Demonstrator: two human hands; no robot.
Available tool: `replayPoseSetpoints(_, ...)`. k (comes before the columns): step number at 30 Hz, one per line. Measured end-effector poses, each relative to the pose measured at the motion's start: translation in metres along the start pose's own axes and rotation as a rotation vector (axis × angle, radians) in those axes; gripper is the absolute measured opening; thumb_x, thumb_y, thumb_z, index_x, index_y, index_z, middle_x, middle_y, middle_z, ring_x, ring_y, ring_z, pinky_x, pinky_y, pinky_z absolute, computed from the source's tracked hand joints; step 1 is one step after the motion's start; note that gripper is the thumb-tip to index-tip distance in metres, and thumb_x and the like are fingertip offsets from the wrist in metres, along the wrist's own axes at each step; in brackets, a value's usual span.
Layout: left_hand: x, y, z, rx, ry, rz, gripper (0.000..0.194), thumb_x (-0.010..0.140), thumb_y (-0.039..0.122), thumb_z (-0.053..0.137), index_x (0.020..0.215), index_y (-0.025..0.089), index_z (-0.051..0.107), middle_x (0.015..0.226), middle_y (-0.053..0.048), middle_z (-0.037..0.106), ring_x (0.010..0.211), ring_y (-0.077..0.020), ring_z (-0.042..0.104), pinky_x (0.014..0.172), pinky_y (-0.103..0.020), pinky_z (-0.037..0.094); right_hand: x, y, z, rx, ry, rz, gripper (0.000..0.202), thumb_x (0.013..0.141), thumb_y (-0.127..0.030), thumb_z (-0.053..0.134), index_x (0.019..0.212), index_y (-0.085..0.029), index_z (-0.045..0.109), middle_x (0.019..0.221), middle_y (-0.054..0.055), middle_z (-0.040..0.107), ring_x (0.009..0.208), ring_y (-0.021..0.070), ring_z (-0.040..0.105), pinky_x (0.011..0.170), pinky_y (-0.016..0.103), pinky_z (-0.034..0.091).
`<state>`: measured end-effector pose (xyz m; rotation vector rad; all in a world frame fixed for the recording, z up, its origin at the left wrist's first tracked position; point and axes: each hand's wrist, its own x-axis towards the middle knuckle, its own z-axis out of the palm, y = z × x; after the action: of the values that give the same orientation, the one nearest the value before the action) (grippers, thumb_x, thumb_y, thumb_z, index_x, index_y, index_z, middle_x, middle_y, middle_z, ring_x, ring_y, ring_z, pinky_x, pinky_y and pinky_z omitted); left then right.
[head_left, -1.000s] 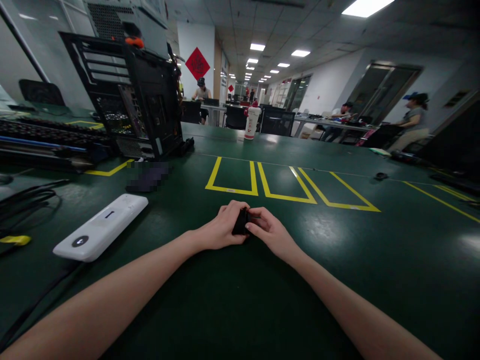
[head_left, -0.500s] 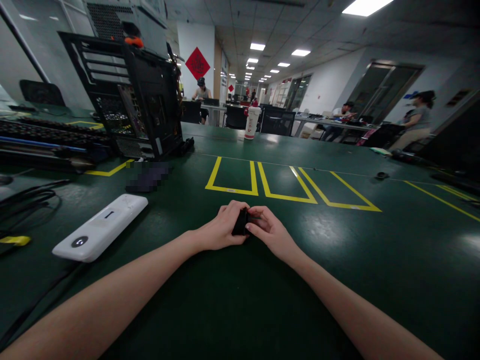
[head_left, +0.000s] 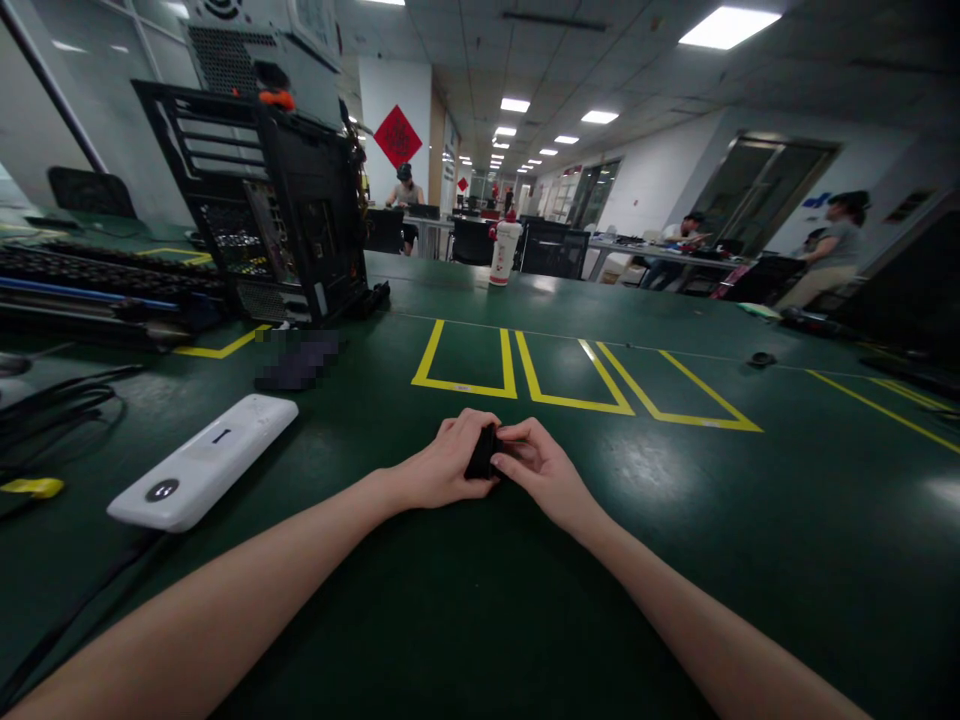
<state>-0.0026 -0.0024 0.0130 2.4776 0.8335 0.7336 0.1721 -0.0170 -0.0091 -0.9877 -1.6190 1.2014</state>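
A small black object (head_left: 481, 454) is at the middle of the green table (head_left: 480, 610), low over its surface or on it. My left hand (head_left: 452, 462) is wrapped round its left side, thumb below and fingers above. From the right, my right hand (head_left: 544, 468) pinches at the object's right edge with thumb and forefinger. The fingers hide much of the object, so its kind cannot be made out. Beyond the hands, yellow tape outlines (head_left: 574, 404) mark the table.
At the left lie a white device (head_left: 206, 462) with a black cable, a dark blurred-out item (head_left: 300, 360) and an open black computer case (head_left: 300, 215). A white cup (head_left: 505, 252) stands at the far edge. People (head_left: 836, 250) are in the background.
The whole view has shifted slightly, so things appear a little lower. Both hands keep nearly the same pose round the black object.
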Motion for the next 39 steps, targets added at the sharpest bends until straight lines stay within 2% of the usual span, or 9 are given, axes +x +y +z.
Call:
replayPoseSetpoints(5,0.0,-0.0011,0.0016,-0.03,0.013,-0.021,0.05,0.069,0.022,0.059,0.111,0.021,0.032,0.108,-0.007,0.042,0.097,-0.0217,0.046,0.087,-0.041,0.038,0.0001,-0.0012,-0.0011,-0.011,0.005,0.048,0.031,0.073,-0.026,0.058,0.102,-0.022,0.045,0.106,0.004,0.052,0.1,0.0175,0.054,0.087,0.035,0.046)
replayPoseSetpoints(9,-0.0004,-0.0008,0.0009,-0.042,0.006,-0.04,0.051,0.069,0.022,0.06,0.112,0.023,0.032,0.108,-0.007,0.043,0.098,-0.0226,0.046,0.086,-0.042,0.038,-0.001,-0.0034,-0.0027,-0.01,-0.037,0.089,0.031,0.075,-0.027,0.056,0.104,-0.022,0.047,0.109,0.005,0.053,0.104,0.0186,0.052,0.091,0.038,0.043)
replayPoseSetpoints(17,-0.0006,0.0001,0.0001,-0.026,0.011,-0.022,0.051,0.069,0.021,0.06,0.112,0.022,0.032,0.108,-0.007,0.043,0.097,-0.0222,0.046,0.087,-0.041,0.038,-0.0043,-0.0078,-0.0031,0.048,-0.096,0.043,0.026,0.073,-0.024,0.058,0.097,-0.023,0.046,0.101,0.002,0.054,0.097,0.0162,0.055,0.085,0.034,0.046)
replayPoseSetpoints(22,-0.0002,-0.0011,0.0015,-0.009,0.013,-0.016,0.052,0.069,0.023,0.059,0.113,0.022,0.031,0.109,-0.008,0.042,0.1,-0.024,0.045,0.087,-0.042,0.038,0.0002,-0.0017,-0.0015,0.016,-0.011,0.005,0.015,0.076,-0.028,0.054,0.089,-0.022,0.049,0.09,0.0,0.054,0.086,0.014,0.057,0.076,0.03,0.048)
replayPoseSetpoints(29,-0.0002,-0.0026,0.0029,-0.028,0.012,-0.018,0.052,0.07,0.023,0.059,0.113,0.023,0.031,0.11,-0.007,0.042,0.099,-0.0231,0.046,0.088,-0.041,0.037,-0.0011,-0.0033,-0.004,-0.03,-0.036,0.048,0.033,0.074,-0.025,0.056,0.105,-0.023,0.047,0.106,0.003,0.053,0.102,0.0176,0.052,0.089,0.036,0.043)
replayPoseSetpoints(34,-0.0009,-0.0014,0.001,-0.013,-0.005,-0.013,0.052,0.07,0.022,0.058,0.113,0.021,0.03,0.11,-0.008,0.04,0.099,-0.0229,0.044,0.088,-0.041,0.037,-0.0046,-0.0043,-0.0034,0.035,-0.092,0.021,0.03,0.072,-0.022,0.058,0.1,-0.025,0.048,0.102,0.001,0.054,0.1,0.0163,0.054,0.088,0.034,0.045)
replayPoseSetpoints(39,-0.0006,-0.001,0.001,-0.012,0.0,-0.002,0.051,0.071,0.023,0.058,0.113,0.021,0.03,0.109,-0.008,0.04,0.098,-0.0221,0.044,0.089,-0.041,0.037,-0.0016,-0.0011,-0.0004,0.035,-0.031,0.01,0.018,0.073,-0.024,0.058,0.09,-0.024,0.05,0.093,0.0,0.054,0.093,0.017,0.057,0.078,0.032,0.049)
